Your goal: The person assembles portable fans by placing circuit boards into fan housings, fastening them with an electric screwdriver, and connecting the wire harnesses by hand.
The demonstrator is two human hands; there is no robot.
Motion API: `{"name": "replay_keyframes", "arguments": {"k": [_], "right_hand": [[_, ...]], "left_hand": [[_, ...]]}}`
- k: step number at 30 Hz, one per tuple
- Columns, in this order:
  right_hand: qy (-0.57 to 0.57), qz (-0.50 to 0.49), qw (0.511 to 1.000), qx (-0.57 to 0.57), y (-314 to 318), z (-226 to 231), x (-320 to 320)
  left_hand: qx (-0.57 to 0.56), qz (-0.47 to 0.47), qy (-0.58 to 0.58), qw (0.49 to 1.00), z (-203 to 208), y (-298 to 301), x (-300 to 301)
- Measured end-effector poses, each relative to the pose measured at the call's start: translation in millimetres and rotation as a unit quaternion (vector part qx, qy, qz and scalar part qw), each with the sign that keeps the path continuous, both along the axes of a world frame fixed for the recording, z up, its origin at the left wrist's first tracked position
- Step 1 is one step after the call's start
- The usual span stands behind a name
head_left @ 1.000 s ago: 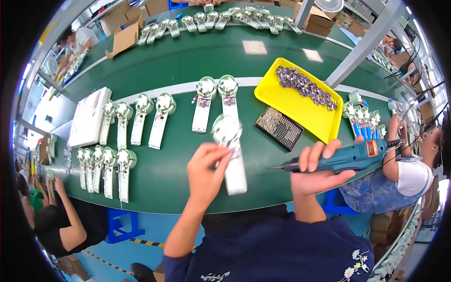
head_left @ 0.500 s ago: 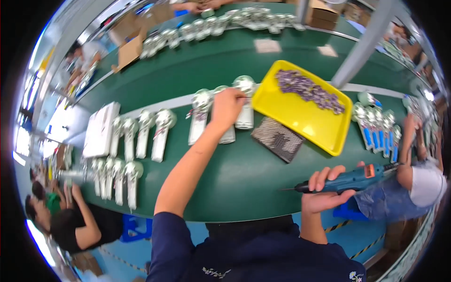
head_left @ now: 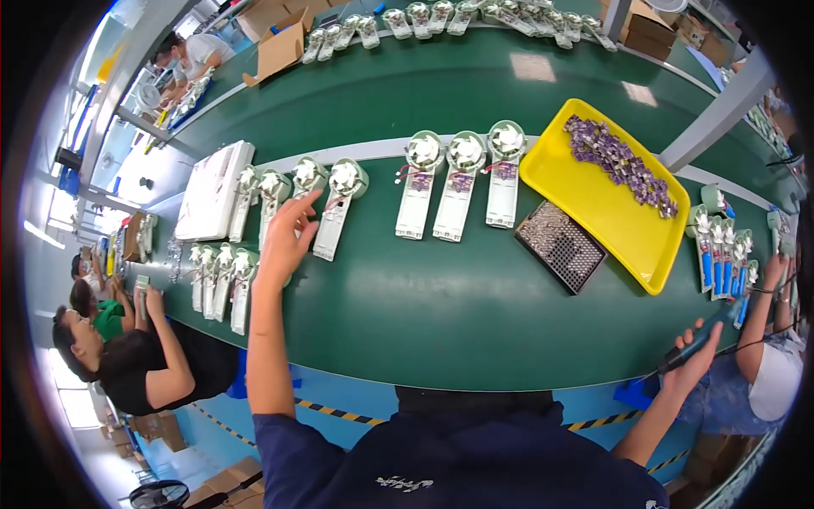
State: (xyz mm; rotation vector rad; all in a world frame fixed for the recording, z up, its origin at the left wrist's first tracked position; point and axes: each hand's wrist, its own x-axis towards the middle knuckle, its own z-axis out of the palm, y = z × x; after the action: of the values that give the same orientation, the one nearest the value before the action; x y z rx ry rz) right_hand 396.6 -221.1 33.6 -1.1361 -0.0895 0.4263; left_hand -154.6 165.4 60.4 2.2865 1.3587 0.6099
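Grip, right: the right hand (head_left: 691,360) is closed round a teal driver (head_left: 700,339), fingers wrapped about the body, at the right near edge of the table (head_left: 441,322). Driver held out to the side, nose toward the near left; presumably so that its tip clears the work while the other hand reaches.

Grip, left: the left hand (head_left: 288,233) is empty as far as can be seen, fingers parted, over the far-left fans (head_left: 342,208). Whether a fingertip touches one cannot be told.

Far-left fans: four, white, wheels to the far side, handles toward the near edge, probably so that each can be taken by its handle. The leftmost lies just beside a white block (head_left: 216,191).

Near-left fans (head_left: 240,288): a close-packed row, likely bunched to save room.

Middle fans (head_left: 462,191): three, face up, spaced apart, a purple board showing in each; the open side up would leave the boards within easy access.

Yellow tray (head_left: 593,212): right of centre, set aslant; purple boards (head_left: 623,165) heaped along its far side, the raised rim seemingly there to contain them.

Screw block (head_left: 564,246): dark, perforated, at the tray's near-left edge; holes partly filled, probably to stand small pieces upright for picking.

Right fans (head_left: 716,254): clustered beyond the tray, blue cells in the handles.
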Motion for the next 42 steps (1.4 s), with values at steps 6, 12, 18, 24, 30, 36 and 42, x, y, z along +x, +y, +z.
{"name": "replay_keyframes", "arguments": {"k": [6,12,18,24,30,36,42], "right_hand": [[-0.234,-0.043,0.898,-0.371,-4,-58,30],[-0.332,-0.084,0.705,-0.622,17,-16,-14],[-0.595,0.001,0.685,-0.421,81,41,-22],[-0.679,0.246,0.604,-0.338,276,4,-16],[-0.808,0.254,0.413,-0.335,321,-24,9],[-0.322,0.498,0.792,-0.146,260,13,-64],[0.146,0.585,0.797,0.038,138,11,-178]], "left_hand": [[0.057,-0.104,-0.062,0.991,-25,32,4],[0.051,-0.047,-0.114,0.991,-34,-9,40],[0.029,0.031,-0.184,0.982,-31,-117,85],[-0.072,0.082,-0.301,0.947,-47,-172,117],[-0.094,0.077,-0.344,0.931,-56,-199,147],[-0.163,0.117,-0.398,0.895,-61,-205,141],[-0.232,0.026,-0.394,0.889,-54,-198,135]]}}
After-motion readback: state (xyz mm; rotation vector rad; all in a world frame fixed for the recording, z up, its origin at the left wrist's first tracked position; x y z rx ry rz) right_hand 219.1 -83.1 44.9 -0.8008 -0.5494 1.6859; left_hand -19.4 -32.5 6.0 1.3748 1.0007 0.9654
